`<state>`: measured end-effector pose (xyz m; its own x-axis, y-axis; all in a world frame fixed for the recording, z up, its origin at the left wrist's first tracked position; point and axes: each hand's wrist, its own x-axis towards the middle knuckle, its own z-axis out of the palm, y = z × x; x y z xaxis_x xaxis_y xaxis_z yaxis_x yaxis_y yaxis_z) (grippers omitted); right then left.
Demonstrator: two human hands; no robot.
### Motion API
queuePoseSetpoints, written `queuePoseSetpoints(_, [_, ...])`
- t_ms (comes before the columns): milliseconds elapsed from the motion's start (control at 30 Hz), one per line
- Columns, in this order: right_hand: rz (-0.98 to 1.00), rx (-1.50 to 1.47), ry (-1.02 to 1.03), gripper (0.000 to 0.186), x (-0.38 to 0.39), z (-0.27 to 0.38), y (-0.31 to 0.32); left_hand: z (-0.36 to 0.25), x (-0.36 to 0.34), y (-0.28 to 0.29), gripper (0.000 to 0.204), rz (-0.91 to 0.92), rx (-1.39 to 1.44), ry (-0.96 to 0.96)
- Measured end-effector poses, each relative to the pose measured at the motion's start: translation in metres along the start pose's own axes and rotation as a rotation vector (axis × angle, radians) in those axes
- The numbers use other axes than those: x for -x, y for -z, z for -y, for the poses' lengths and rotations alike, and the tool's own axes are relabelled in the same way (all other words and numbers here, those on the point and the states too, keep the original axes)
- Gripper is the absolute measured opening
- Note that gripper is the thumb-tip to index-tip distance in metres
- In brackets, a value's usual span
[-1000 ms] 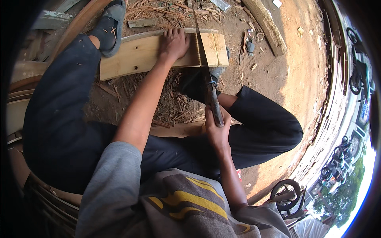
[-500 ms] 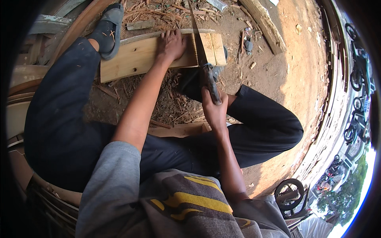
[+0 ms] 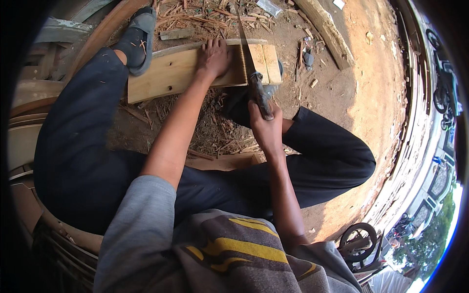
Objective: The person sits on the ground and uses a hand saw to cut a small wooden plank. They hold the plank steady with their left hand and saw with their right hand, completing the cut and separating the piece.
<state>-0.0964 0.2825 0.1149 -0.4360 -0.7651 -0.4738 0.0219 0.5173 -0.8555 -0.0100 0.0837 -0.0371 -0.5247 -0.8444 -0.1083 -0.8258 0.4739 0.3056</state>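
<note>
My left hand [image 3: 213,62] presses on a pale wooden board [image 3: 161,78], its fingertips curled over the far edge. Just right of it, the dark blade of a handsaw [image 3: 246,51] crosses the board along a cut, beside the board's narrower right end. My right hand [image 3: 265,122] is closed round the worn, dark saw handle [image 3: 260,95], below the near edge of the board. My left slippered foot [image 3: 139,44] rests by the board's left part; my right foot [image 3: 237,105] is partly hidden beneath its right part.
Wood scraps and shavings [image 3: 205,14] litter the dirt ground. A rough timber [image 3: 325,36] lies at the upper right, curved planks [image 3: 93,39] at the left. Along the right rim are parked motorbikes [image 3: 440,88] and a loose-looking wheel [image 3: 356,242] near my right elbow.
My right hand and the saw have moved forward, away from my body, along the cut. My left hand stays on the board, which has shifted very slightly in view.
</note>
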Motion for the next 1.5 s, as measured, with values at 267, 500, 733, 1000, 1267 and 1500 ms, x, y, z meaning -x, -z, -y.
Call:
queuePoseSetpoints(267, [-0.041, 0.017, 0.028, 0.019, 0.034, -0.014, 0.005, 0.0, -0.002, -0.003, 0.044, -0.035, 0.015, 0.015])
queuePoseSetpoints(500, [-0.019, 0.01, -0.015, 0.018, 0.032, -0.003, 0.004, 0.005, -0.008, -0.005, 0.045, -0.049, -0.002, 0.001])
queuePoseSetpoints(733, [-0.048, -0.006, 0.071, 0.018, 0.014, -0.011, -0.009, 0.006, 0.0, -0.012, 0.047, -0.106, -0.078, -0.014])
queuePoseSetpoints(1000, [-0.057, 0.007, -0.009, 0.017, 0.06, -0.023, 0.018, 0.0, -0.001, -0.005, 0.041, -0.088, 0.0, -0.015])
queuePoseSetpoints(1267, [-0.019, 0.008, 0.125, 0.023, -0.014, -0.013, -0.005, 0.001, -0.001, -0.004, 0.043, -0.04, 0.009, -0.01])
queuePoseSetpoints(1500, [-0.086, 0.007, 0.031, 0.021, 0.057, -0.024, 0.007, 0.001, -0.001, 0.0, 0.046, -0.033, 0.076, 0.014])
